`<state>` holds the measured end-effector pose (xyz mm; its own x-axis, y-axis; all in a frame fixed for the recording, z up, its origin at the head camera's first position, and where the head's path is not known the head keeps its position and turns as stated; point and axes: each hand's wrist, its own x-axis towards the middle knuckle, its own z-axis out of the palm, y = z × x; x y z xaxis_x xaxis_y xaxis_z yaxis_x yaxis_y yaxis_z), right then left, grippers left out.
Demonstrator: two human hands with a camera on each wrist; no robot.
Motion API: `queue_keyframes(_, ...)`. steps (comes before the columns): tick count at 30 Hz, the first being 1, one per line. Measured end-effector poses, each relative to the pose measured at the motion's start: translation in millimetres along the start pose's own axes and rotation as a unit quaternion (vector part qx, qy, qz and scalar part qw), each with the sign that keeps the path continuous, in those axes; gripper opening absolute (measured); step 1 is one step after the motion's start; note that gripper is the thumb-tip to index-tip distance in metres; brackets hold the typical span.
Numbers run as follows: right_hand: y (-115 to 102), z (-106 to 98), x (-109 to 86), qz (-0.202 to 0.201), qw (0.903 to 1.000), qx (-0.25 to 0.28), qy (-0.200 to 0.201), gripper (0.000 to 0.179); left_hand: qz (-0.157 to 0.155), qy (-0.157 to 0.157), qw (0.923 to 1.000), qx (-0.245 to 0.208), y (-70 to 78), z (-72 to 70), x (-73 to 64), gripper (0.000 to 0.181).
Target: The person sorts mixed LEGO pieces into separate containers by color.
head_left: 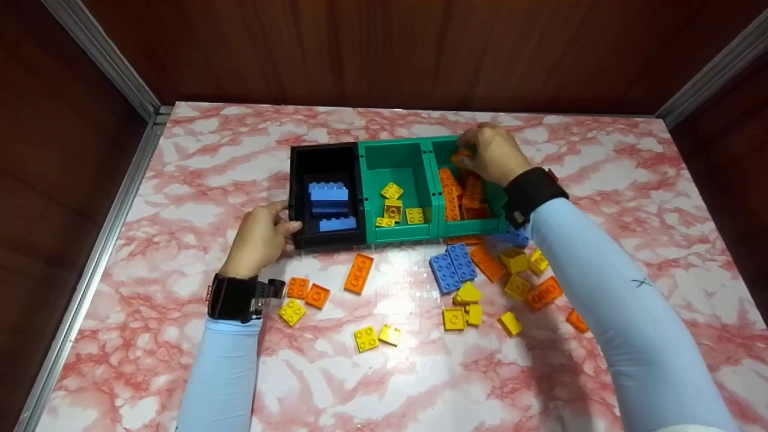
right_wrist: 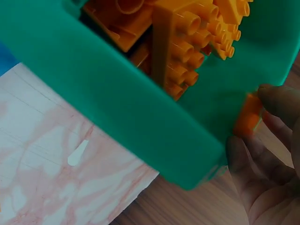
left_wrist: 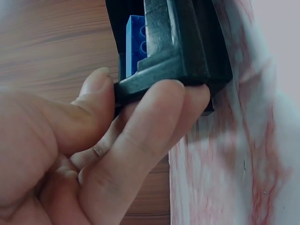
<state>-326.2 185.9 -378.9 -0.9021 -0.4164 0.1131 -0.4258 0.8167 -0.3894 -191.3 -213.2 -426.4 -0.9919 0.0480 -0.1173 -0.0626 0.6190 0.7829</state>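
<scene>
My left hand (head_left: 255, 240) grips the left wall of a black bin (head_left: 302, 241), thumb on one side and fingers on the other. Blue building bricks (head_left: 329, 192) lie inside it. Joined to its right are a middle green bin (head_left: 393, 155) with several yellow bricks (head_left: 393, 210) and a right green bin (head_left: 471, 228) with orange bricks (head_left: 450, 195). Over the back of that right bin, my right hand (head_left: 495, 155) pinches a small orange brick (right_wrist: 248, 115) between thumb and fingertips, close to the bin's wall in the right wrist view.
Loose bricks lie in front of the bins: two blue bricks (head_left: 453, 268) side by side, yellow ones (head_left: 454, 319) and orange ones (head_left: 359, 273). Several more sit beneath the right forearm. Dark wood panels (head_left: 408, 54) enclose the marbled table (head_left: 324, 384) at the back and sides.
</scene>
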Motion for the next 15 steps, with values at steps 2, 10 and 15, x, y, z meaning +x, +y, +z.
queue_keyframes(2, -1.5, -3.2, -2.1, 0.002, 1.0000, 0.000, -0.002, 0.027, -0.002, -0.004, 1.0000, -0.006, 0.3, 0.4, -0.5, 0.051)
queue_keyframes(10, -7.1, -31.6, -26.3, -0.026, 0.9990, 0.002, 0.036, 0.023, -0.006, -0.007, 0.9999, -0.012, 1.1, 0.6, -0.1, 0.051)
queue_keyframes(15, -0.2, -51.3, -64.3, -0.042, 0.9970, 0.013, 0.064, 0.022, -0.014, -0.012, 0.9997, -0.018, 0.6, -0.3, -1.5, 0.051)
